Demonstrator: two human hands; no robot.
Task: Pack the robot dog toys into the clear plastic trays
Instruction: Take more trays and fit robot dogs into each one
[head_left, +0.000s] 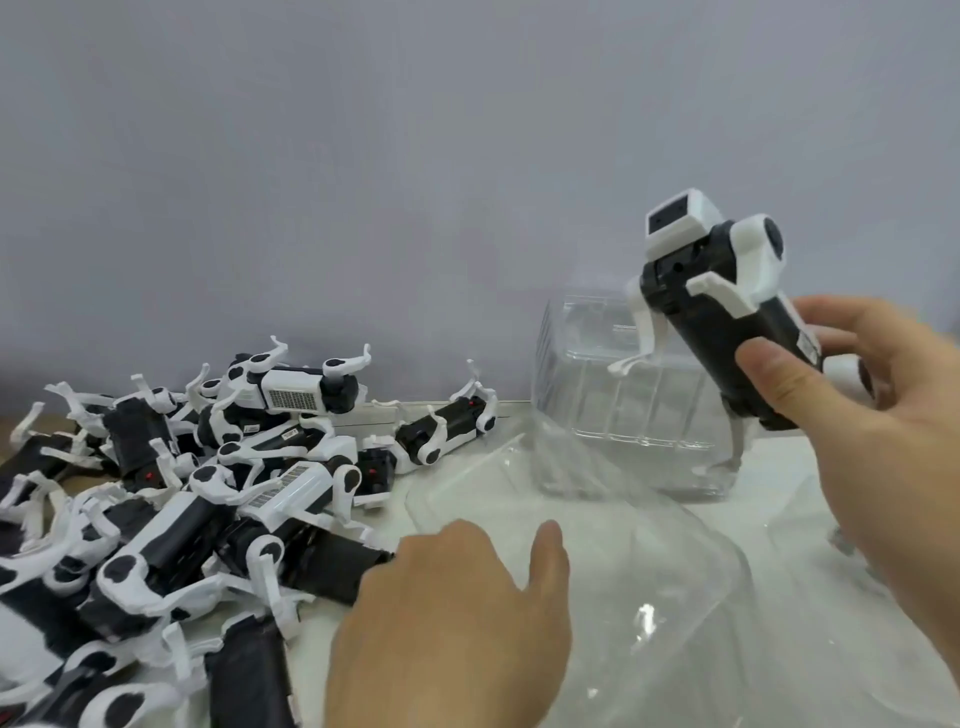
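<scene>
My right hand (893, 415) grips a black and white robot dog toy (722, 291) by its rear body and holds it tilted in the air, head up, above the table at the right. A clear plastic tray (623, 561) lies in front of me. My left hand (447, 618) holds its near left edge, thumb over the rim, fingers hidden beneath. A heap of several more robot dog toys (208, 499) covers the left of the table.
A stack of clear plastic trays (623, 395) stands behind the flat tray, against the grey wall. The table top (779, 478) is white. Another clear plastic piece (841, 525) lies at the right, below my right hand.
</scene>
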